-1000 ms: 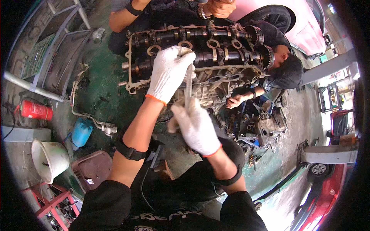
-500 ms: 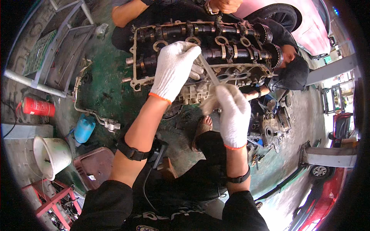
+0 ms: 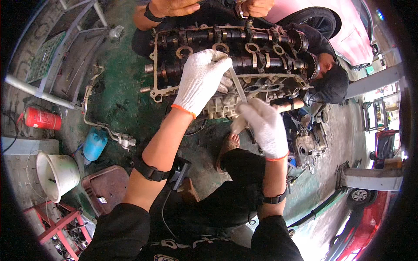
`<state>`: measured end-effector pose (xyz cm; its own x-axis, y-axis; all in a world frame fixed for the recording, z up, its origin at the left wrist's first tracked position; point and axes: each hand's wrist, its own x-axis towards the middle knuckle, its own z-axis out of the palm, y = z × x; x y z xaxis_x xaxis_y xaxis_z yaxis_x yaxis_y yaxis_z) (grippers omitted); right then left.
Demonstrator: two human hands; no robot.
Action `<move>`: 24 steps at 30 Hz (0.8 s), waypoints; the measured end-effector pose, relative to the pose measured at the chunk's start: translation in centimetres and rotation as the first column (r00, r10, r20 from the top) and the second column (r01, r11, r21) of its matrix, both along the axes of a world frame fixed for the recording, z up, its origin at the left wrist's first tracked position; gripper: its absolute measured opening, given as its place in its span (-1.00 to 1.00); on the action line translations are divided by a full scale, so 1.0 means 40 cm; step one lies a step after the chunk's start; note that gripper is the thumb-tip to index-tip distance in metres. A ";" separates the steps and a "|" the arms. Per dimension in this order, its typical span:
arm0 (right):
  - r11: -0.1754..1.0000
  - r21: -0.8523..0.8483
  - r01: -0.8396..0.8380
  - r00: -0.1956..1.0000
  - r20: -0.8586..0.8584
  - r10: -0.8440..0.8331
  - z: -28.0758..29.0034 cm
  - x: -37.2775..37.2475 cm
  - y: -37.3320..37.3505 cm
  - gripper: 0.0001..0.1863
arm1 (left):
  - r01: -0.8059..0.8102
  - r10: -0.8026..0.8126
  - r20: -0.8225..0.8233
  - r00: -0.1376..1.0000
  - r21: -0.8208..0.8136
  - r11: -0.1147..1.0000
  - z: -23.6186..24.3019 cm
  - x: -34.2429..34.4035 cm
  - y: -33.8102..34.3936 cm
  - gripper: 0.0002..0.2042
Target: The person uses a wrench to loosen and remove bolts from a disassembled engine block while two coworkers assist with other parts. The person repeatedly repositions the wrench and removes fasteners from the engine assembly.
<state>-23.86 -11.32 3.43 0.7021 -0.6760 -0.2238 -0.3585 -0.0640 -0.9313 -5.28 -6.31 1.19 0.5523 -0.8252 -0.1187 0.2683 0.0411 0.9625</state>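
My left hand point(image 3: 202, 80), in a white knit glove with an orange cuff, is closed round the upper end of a slim, flat metal strip point(image 3: 238, 86). The strip slants down over the near side of an engine cylinder head point(image 3: 209, 89). At its lower end is my gloved right hand point(image 3: 265, 128), fingers bent against it; its thumb side is slightly blurred. Two dark camshafts point(image 3: 239, 62) lie along the top of the head, with toothed sprockets point(image 3: 312, 65) at the right end. My left hand hides part of the near camshaft.
Across the engine, a co-worker's hand point(image 3: 257, 8) grips an upright dark tool. Another person in a black cap point(image 3: 328, 85) leans in at right. Engine parts point(image 3: 309, 145) lie on the floor, with a metal pipe point(image 3: 88, 102), blue jug point(image 3: 95, 143), white bucket point(image 3: 58, 174) and brown tray point(image 3: 106, 187) at left.
Both my hands have shifted slightly right, and my right hand is lower, still at the strip's lower end. The co-worker's other hand has come into view at the top.
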 end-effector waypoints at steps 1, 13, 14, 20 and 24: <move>0.996 0.091 -0.019 0.997 0.080 0.011 -0.010 0.006 0.013 -0.77 | 0.001 -0.001 0.005 1.000 0.005 1.000 -0.001 0.001 0.000 -0.75; 0.964 0.238 -0.115 0.968 0.246 0.055 -0.087 0.097 0.182 -0.79 | -0.070 0.069 0.023 0.997 0.033 0.997 0.005 -0.007 -0.015 -0.80; 0.959 0.261 -0.114 0.946 0.322 0.025 -0.095 0.096 0.185 -0.80 | -0.067 0.066 0.039 0.997 0.036 0.997 0.009 -0.009 -0.013 -0.79; 0.914 0.384 -0.128 0.933 0.359 -0.020 -0.080 0.069 0.166 -0.86 | -0.014 0.013 -0.019 1.000 -0.052 0.999 0.016 0.005 0.006 -0.74; 0.909 0.406 -0.094 0.961 0.274 -0.023 -0.022 0.047 0.123 -0.77 | 0.005 -0.005 0.084 0.996 -0.007 1.000 0.007 0.009 0.003 -0.74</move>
